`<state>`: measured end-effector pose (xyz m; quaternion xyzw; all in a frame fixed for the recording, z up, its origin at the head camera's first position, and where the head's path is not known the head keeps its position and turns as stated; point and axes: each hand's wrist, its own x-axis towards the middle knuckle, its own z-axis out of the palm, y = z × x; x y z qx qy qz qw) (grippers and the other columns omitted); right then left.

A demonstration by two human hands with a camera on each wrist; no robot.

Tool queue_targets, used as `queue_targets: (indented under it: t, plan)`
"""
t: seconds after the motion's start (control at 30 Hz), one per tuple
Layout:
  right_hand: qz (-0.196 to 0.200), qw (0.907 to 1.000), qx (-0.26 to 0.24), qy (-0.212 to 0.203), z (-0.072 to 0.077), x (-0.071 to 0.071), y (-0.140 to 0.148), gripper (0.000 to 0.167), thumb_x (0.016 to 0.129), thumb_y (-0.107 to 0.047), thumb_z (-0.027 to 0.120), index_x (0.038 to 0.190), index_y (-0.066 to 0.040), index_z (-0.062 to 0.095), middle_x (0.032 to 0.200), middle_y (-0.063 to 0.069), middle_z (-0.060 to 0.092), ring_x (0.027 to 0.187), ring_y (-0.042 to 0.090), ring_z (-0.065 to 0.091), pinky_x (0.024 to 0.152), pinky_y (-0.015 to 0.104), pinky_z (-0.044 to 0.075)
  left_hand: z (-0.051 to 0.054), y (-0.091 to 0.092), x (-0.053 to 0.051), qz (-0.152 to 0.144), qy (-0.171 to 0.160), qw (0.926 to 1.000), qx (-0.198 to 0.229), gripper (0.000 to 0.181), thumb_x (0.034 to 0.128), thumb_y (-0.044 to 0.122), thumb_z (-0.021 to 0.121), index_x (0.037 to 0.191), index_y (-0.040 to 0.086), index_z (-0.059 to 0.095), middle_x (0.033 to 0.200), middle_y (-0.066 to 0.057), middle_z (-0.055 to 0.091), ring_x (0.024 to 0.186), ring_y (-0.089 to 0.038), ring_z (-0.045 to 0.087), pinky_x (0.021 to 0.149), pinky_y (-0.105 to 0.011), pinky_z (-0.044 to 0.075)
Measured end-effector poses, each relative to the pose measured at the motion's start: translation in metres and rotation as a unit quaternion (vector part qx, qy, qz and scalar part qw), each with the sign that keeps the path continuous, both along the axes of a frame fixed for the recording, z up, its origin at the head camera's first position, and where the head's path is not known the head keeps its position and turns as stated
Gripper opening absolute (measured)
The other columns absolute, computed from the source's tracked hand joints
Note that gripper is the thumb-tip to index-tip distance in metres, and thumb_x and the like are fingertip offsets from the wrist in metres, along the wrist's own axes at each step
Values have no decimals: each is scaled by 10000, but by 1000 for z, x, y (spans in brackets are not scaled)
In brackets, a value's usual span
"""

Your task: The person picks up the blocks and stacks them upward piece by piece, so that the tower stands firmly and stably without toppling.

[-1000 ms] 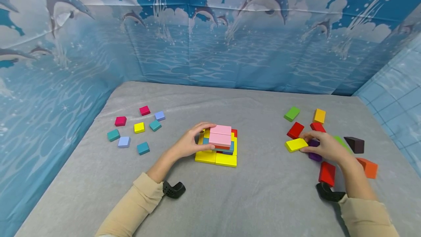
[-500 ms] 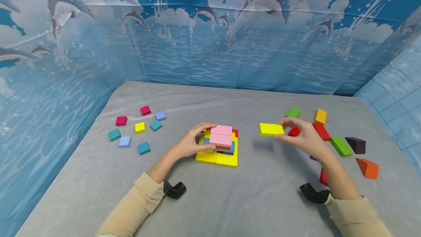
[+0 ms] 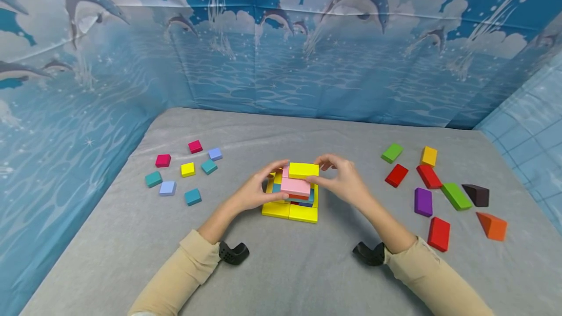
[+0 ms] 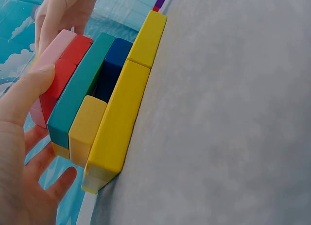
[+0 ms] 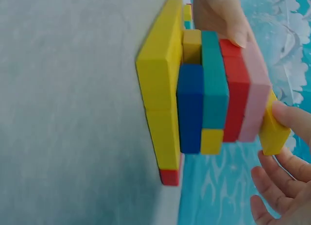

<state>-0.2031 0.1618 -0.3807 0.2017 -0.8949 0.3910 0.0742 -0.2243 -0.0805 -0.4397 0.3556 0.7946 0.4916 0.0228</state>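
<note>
A layered stack of blocks stands mid-table, with yellow blocks (image 3: 303,215) at its base and pink blocks (image 3: 295,187) near the top. My right hand (image 3: 347,182) pinches a yellow block (image 3: 303,170) between thumb and fingers at the top of the pink layer; the right wrist view shows this yellow block (image 5: 274,130) tilted against the pink one (image 5: 255,89). From the left, my left hand (image 3: 254,190) holds the stack's upper layers, its thumb on the red layer (image 4: 60,79) beside the pink in the left wrist view. Below lie teal (image 4: 80,96), blue (image 4: 112,69) and yellow (image 4: 119,123) layers.
Small blocks lie at the left, among them a yellow one (image 3: 187,169) and a teal one (image 3: 192,197). Larger ones lie at the right: purple (image 3: 423,202), red (image 3: 439,234), green (image 3: 456,196), and an orange wedge (image 3: 492,226). A patterned curtain (image 3: 281,77) hangs behind.
My right hand has carried the yellow block leftward from the right-hand blocks to the top of the stack. My left hand has stayed at the stack.
</note>
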Motion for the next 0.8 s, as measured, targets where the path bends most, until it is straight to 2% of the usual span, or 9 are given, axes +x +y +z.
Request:
queue_targets:
  t: [0.23,0.57,0.8]
  plan:
    - [137,9995,-73,276,-7,-5,-12,373,726,-195,781,999,-10,609,938,100,643,868,253,552,816,462,445,2,0,2,-55,-73,9999,84,696,814,184,697,1407,182,333,1389,-17,395,1137,-191,426,953,-425,375]
    - [58,9994,-92,317,-9,-3,-14,375,722,-184,784,1001,-11,602,917,100,643,842,242,554,786,454,455,1,-1,2,-44,-57,10000,-18,635,832,336,665,1385,204,382,1355,-26,419,1116,-189,421,938,-421,383]
    - [167,9992,-155,338,-10,-3,-10,391,738,-199,771,1030,-10,592,952,101,639,861,251,568,794,465,450,0,-2,2,-61,-70,10000,4,629,830,354,664,1379,211,393,1362,-22,417,1117,-187,422,937,-422,384]
